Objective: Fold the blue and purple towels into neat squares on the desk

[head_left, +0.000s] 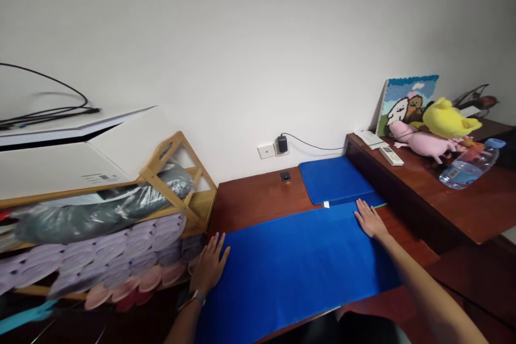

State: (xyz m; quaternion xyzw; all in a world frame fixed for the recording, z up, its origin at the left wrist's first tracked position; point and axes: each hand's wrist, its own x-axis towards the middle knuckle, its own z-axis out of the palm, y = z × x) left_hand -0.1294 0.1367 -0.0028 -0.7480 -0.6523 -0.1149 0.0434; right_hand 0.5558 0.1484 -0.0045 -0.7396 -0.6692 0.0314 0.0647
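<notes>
A long blue mat lies spread over the brown wooden desk. My left hand rests at the mat's left edge, fingers stretched out and apart. On the mat's far right part, my right hand lies flat with its fingers extended. Neither hand holds anything. Behind the long mat is a smaller blue mat, partly overlapped along its near side. A small white tag shows where the two mats meet.
At left, a wooden rack carries lilac and pink slippers, a plastic-wrapped bundle and a white box. The raised right ledge bears a water bottle, plush toys and a remote. A black plug sits in the wall socket.
</notes>
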